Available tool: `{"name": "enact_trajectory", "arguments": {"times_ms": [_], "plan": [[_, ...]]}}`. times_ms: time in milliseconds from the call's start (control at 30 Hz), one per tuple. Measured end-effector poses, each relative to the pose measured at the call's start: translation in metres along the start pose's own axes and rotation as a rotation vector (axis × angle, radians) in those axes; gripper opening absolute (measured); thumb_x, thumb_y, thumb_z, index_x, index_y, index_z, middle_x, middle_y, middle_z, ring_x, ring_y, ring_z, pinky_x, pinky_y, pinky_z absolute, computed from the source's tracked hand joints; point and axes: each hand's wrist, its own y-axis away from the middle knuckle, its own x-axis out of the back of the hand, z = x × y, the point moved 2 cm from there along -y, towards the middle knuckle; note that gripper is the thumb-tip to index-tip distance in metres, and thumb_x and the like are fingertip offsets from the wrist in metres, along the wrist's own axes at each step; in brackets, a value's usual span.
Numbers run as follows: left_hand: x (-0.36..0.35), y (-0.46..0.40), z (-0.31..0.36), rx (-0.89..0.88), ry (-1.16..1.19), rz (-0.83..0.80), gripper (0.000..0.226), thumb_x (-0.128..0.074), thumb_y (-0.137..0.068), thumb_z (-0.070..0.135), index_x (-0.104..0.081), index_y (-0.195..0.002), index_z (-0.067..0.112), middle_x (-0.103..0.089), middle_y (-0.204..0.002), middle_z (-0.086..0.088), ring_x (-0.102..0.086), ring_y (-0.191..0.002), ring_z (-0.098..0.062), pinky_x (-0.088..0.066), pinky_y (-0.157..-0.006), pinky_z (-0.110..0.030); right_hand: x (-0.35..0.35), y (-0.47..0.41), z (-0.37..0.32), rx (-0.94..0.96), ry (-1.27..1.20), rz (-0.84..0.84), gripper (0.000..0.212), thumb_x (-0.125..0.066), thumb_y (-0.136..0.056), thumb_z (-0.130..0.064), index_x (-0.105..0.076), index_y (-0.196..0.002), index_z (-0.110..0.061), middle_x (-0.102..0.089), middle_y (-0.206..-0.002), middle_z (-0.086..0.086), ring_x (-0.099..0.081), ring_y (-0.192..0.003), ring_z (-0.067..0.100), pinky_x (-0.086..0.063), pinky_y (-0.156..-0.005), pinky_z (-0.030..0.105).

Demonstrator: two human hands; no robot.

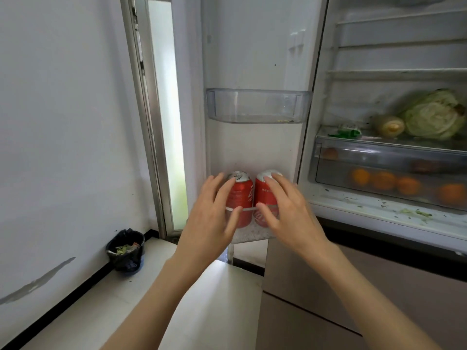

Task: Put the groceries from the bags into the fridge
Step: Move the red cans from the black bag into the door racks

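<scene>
Two red soda cans stand side by side in the lowest shelf of the open fridge door (255, 147), behind its thin rail. My left hand (214, 210) is at the left can (242, 195), fingers spread and nearly straight, thumb against the can's front. My right hand (285, 210) is at the right can (264, 195), with fingertips on its top rim and thumb on its front. Neither hand's fingers wrap round a can. No grocery bags are in view.
A clear door bin (257, 106) hangs above the cans. Inside the fridge on the right, a cabbage (434, 114) lies on a shelf, and oranges (384, 180) fill the drawer below. A small trash bin (126, 251) stands on the floor by the left wall.
</scene>
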Motion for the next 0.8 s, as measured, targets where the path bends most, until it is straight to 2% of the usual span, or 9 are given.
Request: {"name": "enact_trajectory", "arguments": {"times_ms": [100, 200, 300, 367, 467, 600, 667, 733, 800], "plan": [[0.017, 0.031, -0.014, -0.047, -0.1, 0.038, 0.053, -0.04, -0.092, 0.037, -0.034, -0.141, 0.017, -0.035, -0.148, -0.005, -0.023, -0.141, -0.021, -0.023, -0.113, -0.041, -0.016, 0.019, -0.031, 0.07, -0.012, 0.02, 0.058, -0.053, -0.091, -0.036, -0.036, -0.142, -0.015, -0.038, -0.147, 0.008, -0.032, -0.137, 0.022, -0.021, -0.116, 0.045], [0.047, 0.064, -0.042, -0.002, -0.21, 0.039, 0.052, -0.038, -0.091, 0.037, -0.032, -0.14, 0.021, -0.036, -0.148, -0.005, -0.024, -0.14, -0.023, -0.023, -0.111, -0.049, -0.037, 0.027, -0.077, 0.126, -0.043, 0.005, 0.059, -0.037, -0.09, -0.045, -0.037, -0.141, -0.016, -0.039, -0.146, 0.007, -0.033, -0.137, 0.02, -0.018, -0.114, 0.04], [0.091, 0.107, -0.083, 0.117, -0.342, -0.003, 0.054, -0.033, -0.091, 0.042, -0.026, -0.142, 0.024, -0.034, -0.149, -0.004, -0.024, -0.139, -0.025, -0.018, -0.109, -0.051, -0.064, 0.034, -0.138, 0.196, -0.068, -0.034, 0.06, -0.035, -0.088, -0.045, -0.04, -0.139, -0.013, -0.042, -0.144, 0.01, -0.038, -0.134, 0.025, -0.02, -0.112, 0.041], [0.125, 0.145, -0.112, 0.212, -0.41, -0.051, 0.055, -0.031, -0.091, 0.044, -0.025, -0.142, 0.024, -0.032, -0.15, -0.004, -0.022, -0.14, -0.026, -0.016, -0.11, -0.051, -0.088, 0.045, -0.181, 0.244, -0.1, -0.055, 0.057, -0.042, -0.088, -0.041, -0.044, -0.137, -0.011, -0.045, -0.141, 0.013, -0.042, -0.131, 0.029, -0.027, -0.11, 0.046], [0.176, 0.211, -0.153, 0.332, -0.476, -0.125, 0.056, -0.028, -0.09, 0.045, -0.027, -0.142, 0.022, -0.031, -0.151, -0.005, -0.021, -0.141, -0.028, -0.015, -0.11, -0.053, -0.133, 0.074, -0.251, 0.296, -0.13, -0.113, 0.055, -0.049, -0.087, -0.037, -0.046, -0.135, -0.01, -0.047, -0.139, 0.014, -0.045, -0.128, 0.031, -0.028, -0.107, 0.047], [0.237, 0.303, -0.2, 0.507, -0.558, -0.24, 0.059, -0.023, -0.089, 0.045, -0.023, -0.143, 0.022, -0.028, -0.152, -0.006, -0.02, -0.141, -0.031, -0.019, -0.109, -0.057, -0.191, 0.119, -0.346, 0.344, -0.215, -0.26, 0.06, -0.036, -0.087, -0.044, -0.042, -0.138, -0.012, -0.045, -0.142, 0.013, -0.044, -0.13, 0.03, -0.027, -0.108, 0.044], [0.265, 0.343, -0.218, 0.603, -0.563, -0.262, 0.06, -0.022, -0.089, 0.045, -0.022, -0.145, 0.023, -0.024, -0.153, -0.005, -0.014, -0.143, -0.029, -0.012, -0.111, -0.057, -0.216, 0.141, -0.39, 0.373, -0.24, -0.327, 0.062, -0.034, -0.088, -0.045, -0.038, -0.141, -0.013, -0.04, -0.145, 0.014, -0.038, -0.134, 0.03, -0.024, -0.11, 0.046], [0.289, 0.381, -0.232, 0.704, -0.551, -0.252, 0.057, -0.025, -0.094, 0.043, -0.017, -0.147, 0.024, -0.014, -0.156, 0.0, -0.002, -0.145, -0.023, 0.001, -0.113, -0.051, -0.238, 0.16, -0.43, 0.403, -0.269, -0.39, 0.06, -0.038, -0.091, -0.043, -0.032, -0.144, -0.014, -0.034, -0.149, 0.013, -0.031, -0.138, 0.03, -0.019, -0.112, 0.047], [0.309, 0.42, -0.243, 0.797, -0.546, -0.248, 0.056, -0.031, -0.097, 0.039, -0.01, -0.148, 0.026, -0.004, -0.157, 0.004, 0.007, -0.145, -0.018, 0.007, -0.113, -0.047, -0.256, 0.179, -0.467, 0.437, -0.293, -0.452, 0.06, -0.043, -0.093, -0.04, -0.029, -0.145, -0.016, -0.03, -0.152, 0.012, -0.027, -0.141, 0.029, -0.018, -0.114, 0.047]]}}
